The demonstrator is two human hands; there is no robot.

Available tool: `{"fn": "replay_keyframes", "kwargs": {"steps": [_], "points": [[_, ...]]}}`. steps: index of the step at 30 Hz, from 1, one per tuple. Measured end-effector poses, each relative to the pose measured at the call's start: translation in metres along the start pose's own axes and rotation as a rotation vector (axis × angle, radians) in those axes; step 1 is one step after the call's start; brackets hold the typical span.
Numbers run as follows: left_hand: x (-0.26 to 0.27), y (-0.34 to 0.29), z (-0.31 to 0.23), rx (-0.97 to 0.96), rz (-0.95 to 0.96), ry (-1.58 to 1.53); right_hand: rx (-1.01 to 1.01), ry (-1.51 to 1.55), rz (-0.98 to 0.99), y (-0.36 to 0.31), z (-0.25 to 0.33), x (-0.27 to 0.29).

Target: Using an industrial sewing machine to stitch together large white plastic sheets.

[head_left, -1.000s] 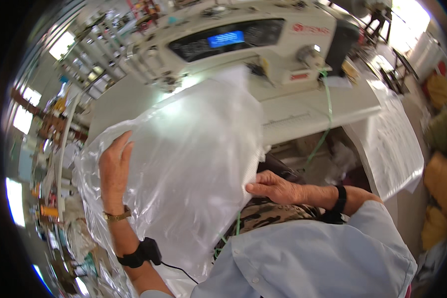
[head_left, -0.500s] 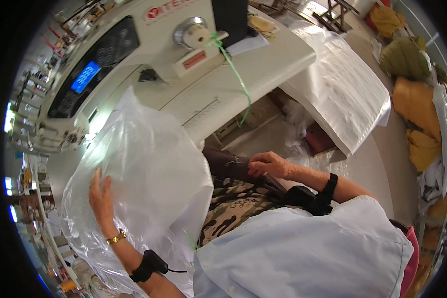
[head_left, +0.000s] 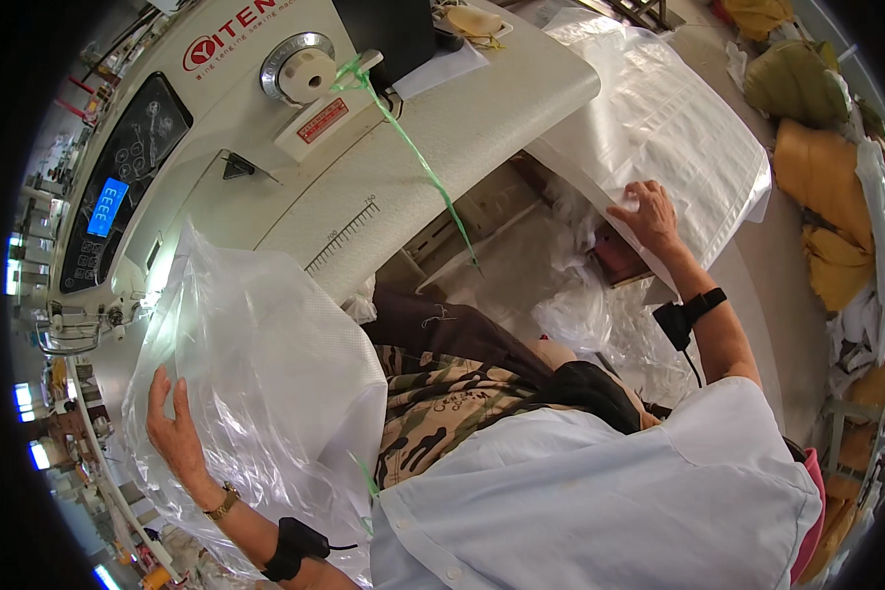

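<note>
My left hand (head_left: 177, 428) lies with its fingers spread on a translucent plastic bag or sheet (head_left: 256, 324), which drapes from beneath the sewing machine's head over my lap. My right hand (head_left: 651, 218) is at the near edge of a stack of white woven plastic sheets (head_left: 674, 123) to the right of the machine. Its fingers are bent, with the thumb apart from them, and no sheet shows pinched between them. The white sewing machine (head_left: 413, 157) stands in front of me, its work light shining on the upper tip of the plastic.
A green string (head_left: 418, 147) hangs from the machine's lever. Below the machine bed are crumpled clear plastic (head_left: 600, 320) and a dark red box-like thing (head_left: 619, 258). Yellow and olive bundles (head_left: 821, 187) line the right side. A black box (head_left: 388, 39) stands on the machine.
My right hand has left my lap and reached forward and right to the white sheets. My left hand stays on the plastic. The view has shifted slightly, showing the machine further left.
</note>
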State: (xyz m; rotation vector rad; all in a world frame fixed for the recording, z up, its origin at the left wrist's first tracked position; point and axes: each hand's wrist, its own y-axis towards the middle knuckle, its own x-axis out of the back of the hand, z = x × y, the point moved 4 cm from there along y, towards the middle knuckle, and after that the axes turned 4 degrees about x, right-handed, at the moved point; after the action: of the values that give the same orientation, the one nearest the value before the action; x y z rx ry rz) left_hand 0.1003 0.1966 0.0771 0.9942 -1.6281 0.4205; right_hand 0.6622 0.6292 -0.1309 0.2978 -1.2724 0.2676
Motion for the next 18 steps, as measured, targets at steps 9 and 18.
{"fn": "replay_keyframes", "kwargs": {"steps": [9,18], "points": [[0.000,-0.008,0.005,0.046,0.025,-0.048,0.006,-0.209,0.177,0.030,0.007,0.008],[0.003,-0.017,-0.002,0.010,0.025,-0.049,0.227,-0.268,0.149,0.035,0.017,-0.001]]}}
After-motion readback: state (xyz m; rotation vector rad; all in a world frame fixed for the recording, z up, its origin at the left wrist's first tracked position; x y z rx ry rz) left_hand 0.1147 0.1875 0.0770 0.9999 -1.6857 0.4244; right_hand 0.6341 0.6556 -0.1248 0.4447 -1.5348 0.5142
